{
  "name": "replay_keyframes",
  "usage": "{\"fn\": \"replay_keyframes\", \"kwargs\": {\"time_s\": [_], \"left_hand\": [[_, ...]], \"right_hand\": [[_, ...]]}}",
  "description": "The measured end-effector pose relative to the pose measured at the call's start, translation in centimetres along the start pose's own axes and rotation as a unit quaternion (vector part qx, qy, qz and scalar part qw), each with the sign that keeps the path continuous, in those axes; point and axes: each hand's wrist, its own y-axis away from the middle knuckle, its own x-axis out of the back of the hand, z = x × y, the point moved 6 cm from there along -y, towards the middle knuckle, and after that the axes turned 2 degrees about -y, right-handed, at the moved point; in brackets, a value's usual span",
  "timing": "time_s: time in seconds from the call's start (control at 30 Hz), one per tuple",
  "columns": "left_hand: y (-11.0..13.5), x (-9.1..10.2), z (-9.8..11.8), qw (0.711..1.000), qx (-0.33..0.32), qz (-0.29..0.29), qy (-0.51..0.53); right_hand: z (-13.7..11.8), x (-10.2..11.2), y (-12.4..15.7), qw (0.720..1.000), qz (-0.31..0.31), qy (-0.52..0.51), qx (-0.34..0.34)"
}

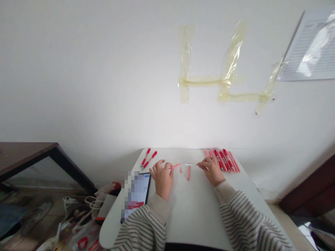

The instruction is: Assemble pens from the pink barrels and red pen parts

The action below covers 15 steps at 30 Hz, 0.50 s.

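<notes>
My left hand (164, 177) pinches a pink pen barrel (176, 166) between thumb and forefinger, its far end pointing right. Opposite it, my right hand (211, 170) grips a thin, clear pen refill (191, 164) by its right end. The refill's left tip lies close to the barrel's end; I cannot tell whether they touch. Below them on the white table (195, 216) lie a small pink pen part (181, 169) and a longer pink tube, perhaps a cap or barrel (188, 173). Just beyond my right hand is a row of several red and pink pens (225, 160).
Two red pens (149, 160) lie at the table's back left corner. A tablet or large phone (137, 195) with a lit screen is beside my left forearm. The white wall (104, 87) borders the table's far edge. Bags (89, 223) crowd the floor at left.
</notes>
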Motion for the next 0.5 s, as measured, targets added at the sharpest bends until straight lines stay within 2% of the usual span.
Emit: {"fn": "replay_keyframes", "kwargs": {"time_s": [0.5], "left_hand": [[0.08, -0.37, -0.20, 1.000, 0.000, -0.003, -0.016]], "right_hand": [[-0.44, 0.15, -0.06, 1.000, -0.004, -0.012, 0.004]]}}
